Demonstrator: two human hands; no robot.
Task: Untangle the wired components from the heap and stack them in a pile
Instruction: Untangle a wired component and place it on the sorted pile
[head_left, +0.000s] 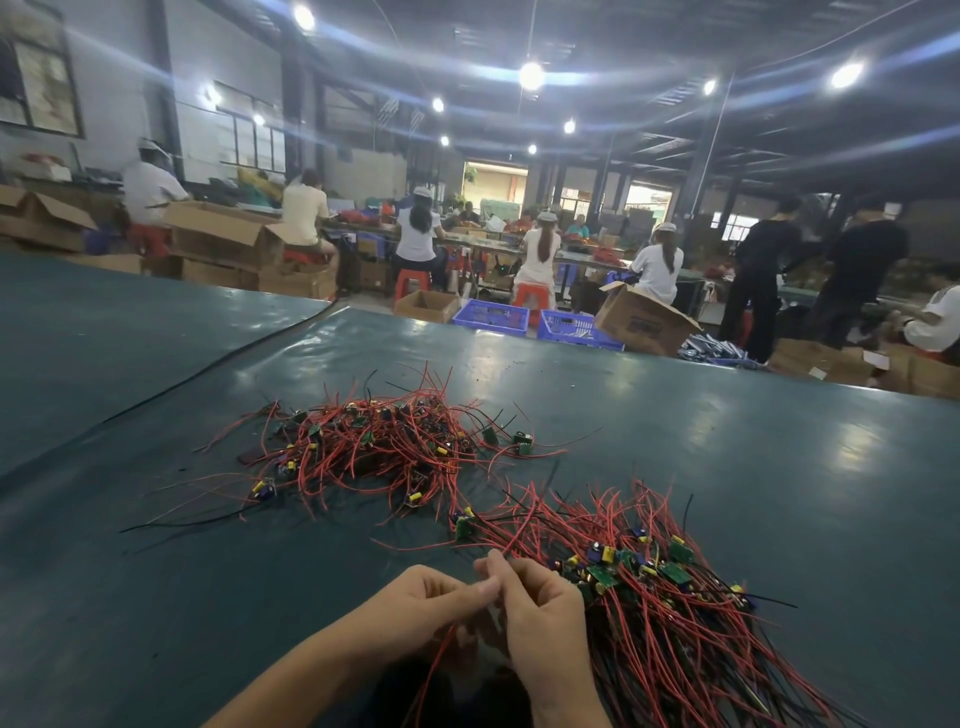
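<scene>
A tangled heap of wired components (374, 441), small green boards with red and black wires, lies in the middle of the dark green table (753, 467). A sorted pile of the same components (654, 582) lies at the near right, its wires fanned toward me. My left hand (421, 608) and my right hand (540, 613) meet at the near edge, just left of the pile. Both pinch the same red wires (441, 660), which hang down between my wrists. The board on those wires is hidden by my fingers.
A single loose component (522, 441) lies to the right of the heap. A black cable (218, 364) runs across the table's far left. Beyond the far edge stand blue crates (491, 314), cardboard boxes (644, 322) and several seated workers.
</scene>
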